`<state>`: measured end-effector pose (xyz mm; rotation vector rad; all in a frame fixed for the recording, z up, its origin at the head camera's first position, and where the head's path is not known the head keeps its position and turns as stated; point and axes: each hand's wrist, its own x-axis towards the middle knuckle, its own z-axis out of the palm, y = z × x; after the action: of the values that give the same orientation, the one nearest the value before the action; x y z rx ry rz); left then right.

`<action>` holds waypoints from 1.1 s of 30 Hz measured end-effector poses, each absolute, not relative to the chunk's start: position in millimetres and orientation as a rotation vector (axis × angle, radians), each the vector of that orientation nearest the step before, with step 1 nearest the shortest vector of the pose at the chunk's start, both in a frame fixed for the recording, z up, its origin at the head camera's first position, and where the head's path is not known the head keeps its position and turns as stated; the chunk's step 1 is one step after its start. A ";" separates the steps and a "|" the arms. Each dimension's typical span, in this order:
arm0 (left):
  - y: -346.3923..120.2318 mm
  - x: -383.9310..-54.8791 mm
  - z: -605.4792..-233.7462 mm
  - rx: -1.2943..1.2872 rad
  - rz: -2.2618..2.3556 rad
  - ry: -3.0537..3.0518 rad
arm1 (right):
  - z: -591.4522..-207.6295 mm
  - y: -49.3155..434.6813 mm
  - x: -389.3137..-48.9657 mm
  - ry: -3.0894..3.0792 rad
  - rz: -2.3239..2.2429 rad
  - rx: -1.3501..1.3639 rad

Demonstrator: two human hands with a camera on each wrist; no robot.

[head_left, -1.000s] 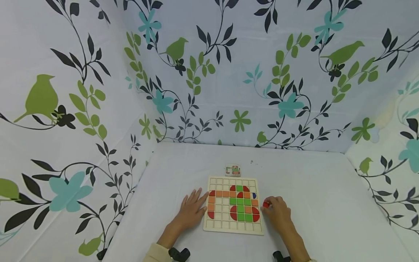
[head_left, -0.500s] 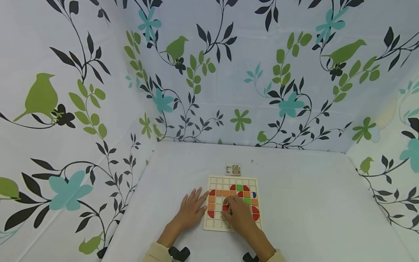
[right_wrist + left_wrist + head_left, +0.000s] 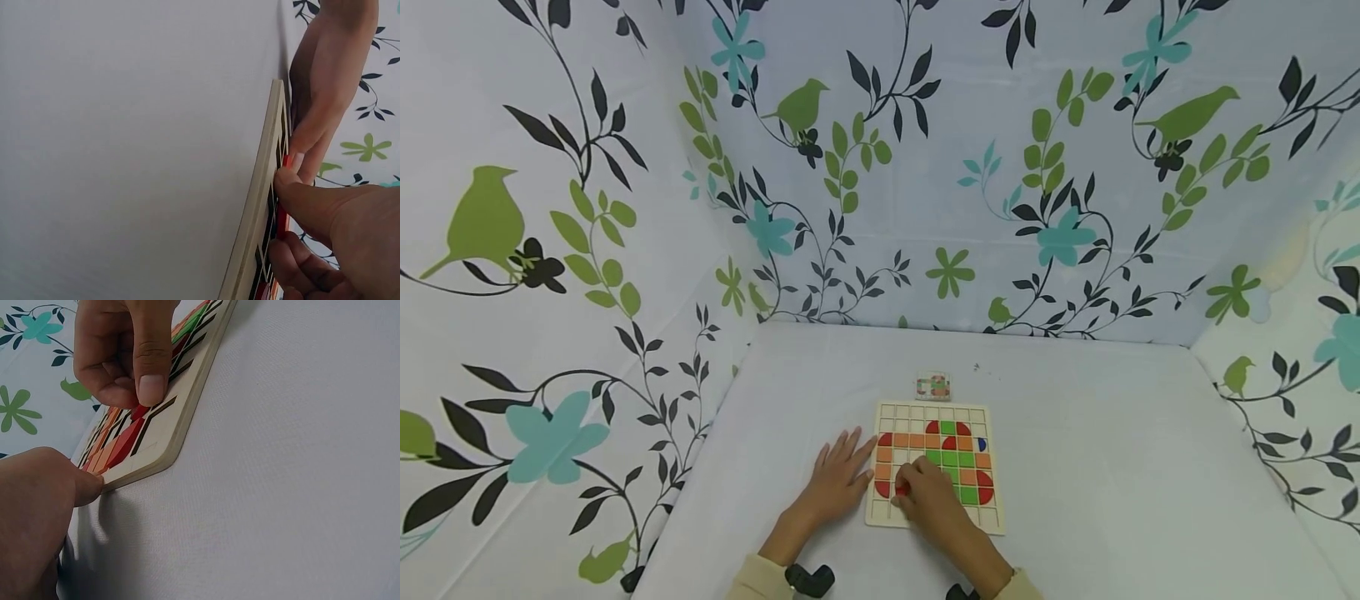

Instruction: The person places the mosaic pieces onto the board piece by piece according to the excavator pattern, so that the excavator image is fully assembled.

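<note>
A pale wooden grid board [image 3: 910, 411] lies on the white table, with red, orange and green pieces and one blue piece in its cells. My right hand [image 3: 934, 504] reaches over its lower left part. Thumb and fingers pinch a small red piece [image 3: 902, 488] close over the grid, beside the red rounded piece [image 3: 128, 442] at the lower left. The right wrist view shows the pinched piece edge-on, partly covered by the fingers. My left hand [image 3: 835, 479] lies spread on the table, its fingertips at the board's left edge.
A small picture card [image 3: 933, 386] with a coloured pattern lies just beyond the board's far edge. White cloth covers the table [image 3: 1112, 467]. Leaf-and-bird patterned cloth [image 3: 880, 208] hangs at the back and both sides.
My right hand has come from beside the board's right edge, leftward across the grid, carrying the red piece to the lower left. My left hand has stayed in place.
</note>
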<state>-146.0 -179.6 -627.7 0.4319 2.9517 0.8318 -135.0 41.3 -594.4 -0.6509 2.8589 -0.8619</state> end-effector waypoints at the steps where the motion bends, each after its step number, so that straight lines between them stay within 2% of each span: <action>1: -179.9 -146.0 -626.5 0.434 0.839 2.950 | -593.9 41.3 -135.5 2.853 -0.868 -0.654; 15: -178.3 -144.9 -617.1 0.398 0.804 2.914 | -596.1 47.0 -138.0 2.814 -0.928 -0.802; 33: -178.2 -144.6 -614.5 0.417 0.788 2.923 | -600.1 44.7 -137.2 2.813 -0.972 -0.805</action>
<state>-144.6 -178.2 -614.5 0.4170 2.9228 0.7881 -137.2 44.7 -600.1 -0.8050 2.8126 -0.9719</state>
